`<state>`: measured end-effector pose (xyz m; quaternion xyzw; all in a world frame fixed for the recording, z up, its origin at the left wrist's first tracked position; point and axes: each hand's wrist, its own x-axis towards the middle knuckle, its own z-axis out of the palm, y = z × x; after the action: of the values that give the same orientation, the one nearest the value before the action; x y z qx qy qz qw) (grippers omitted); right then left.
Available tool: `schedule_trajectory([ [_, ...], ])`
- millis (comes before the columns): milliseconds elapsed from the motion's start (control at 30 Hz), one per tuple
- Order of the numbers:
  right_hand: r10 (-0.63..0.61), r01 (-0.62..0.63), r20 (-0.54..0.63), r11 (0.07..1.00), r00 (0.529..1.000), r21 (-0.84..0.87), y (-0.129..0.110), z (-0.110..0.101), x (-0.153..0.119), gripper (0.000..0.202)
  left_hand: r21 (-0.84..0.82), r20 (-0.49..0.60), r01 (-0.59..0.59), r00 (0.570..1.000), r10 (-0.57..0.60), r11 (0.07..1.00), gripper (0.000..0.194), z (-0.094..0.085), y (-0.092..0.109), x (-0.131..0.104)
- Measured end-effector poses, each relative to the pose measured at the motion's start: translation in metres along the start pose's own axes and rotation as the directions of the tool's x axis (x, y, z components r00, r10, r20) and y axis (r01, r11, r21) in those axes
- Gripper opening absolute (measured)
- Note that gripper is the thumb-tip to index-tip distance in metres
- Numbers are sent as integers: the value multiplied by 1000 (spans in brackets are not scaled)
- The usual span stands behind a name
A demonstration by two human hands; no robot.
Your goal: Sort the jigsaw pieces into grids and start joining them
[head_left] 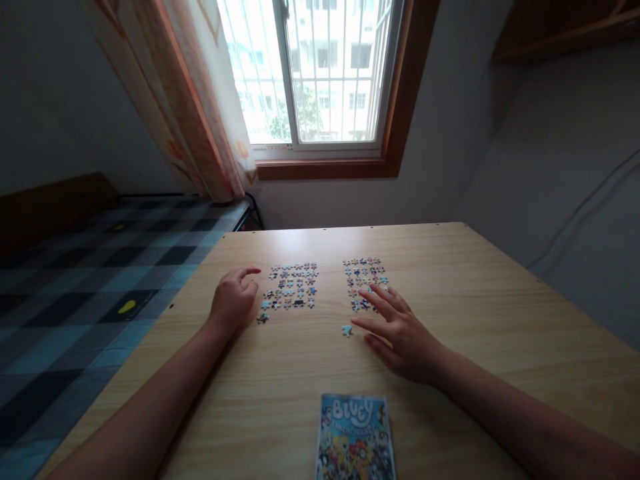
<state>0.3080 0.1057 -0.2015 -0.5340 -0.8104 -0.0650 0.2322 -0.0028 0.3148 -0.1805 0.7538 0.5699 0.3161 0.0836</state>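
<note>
Small jigsaw puzzle pieces lie in two groups of rows on the wooden table [280,373]. My left hand [234,297] rests at the left edge of the left group of pieces [300,283], its fingers apart and nothing visible in them. Over the near right part of the right group of pieces [356,272] is my right hand [395,327], fingers spread, hiding some pieces. Just left of its index fingertip lies a single light-blue puzzle piece [347,331]. A darker puzzle piece [263,319] sits below the left group.
A blue "Bluey" picture box [356,437] lies at the near edge of the view, between my forearms. Left of the table is a bed with a checked cover [100,287]. A curtain [190,100] hangs beside the barred window [335,73] behind the table.
</note>
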Motion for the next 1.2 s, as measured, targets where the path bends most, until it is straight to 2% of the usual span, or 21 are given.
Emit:
schedule_trajectory([
  [200, -39, 39, 20, 999, 999, -16, -3, 2, 0, 41, -29, 5, 21, 1000, -21, 999, 39, -2, 2, -2],
  [467, -40, 40, -4, 999, 999, -1, -1, 6, -2, 38, -61, 29, 90, 996, -88, 994, 38, -1, 0, -2],
  [833, -26, 26, -24, 1000, 999, 6, 2, 8, -1, 38, -73, 58, 92, 995, -87, 993, 39, -3, -2, -2],
  [1100, 5, -5, -91, 1000, 996, 1, 4, 6, 2, 34, -51, 57, 104, 993, -101, 993, 40, -2, -2, -1],
  [1200, -1, -1, -93, 1000, 996, -18, 5, 3, 3, 32, -8, 24, 119, 993, -119, 993, 40, -2, -2, 0],
])
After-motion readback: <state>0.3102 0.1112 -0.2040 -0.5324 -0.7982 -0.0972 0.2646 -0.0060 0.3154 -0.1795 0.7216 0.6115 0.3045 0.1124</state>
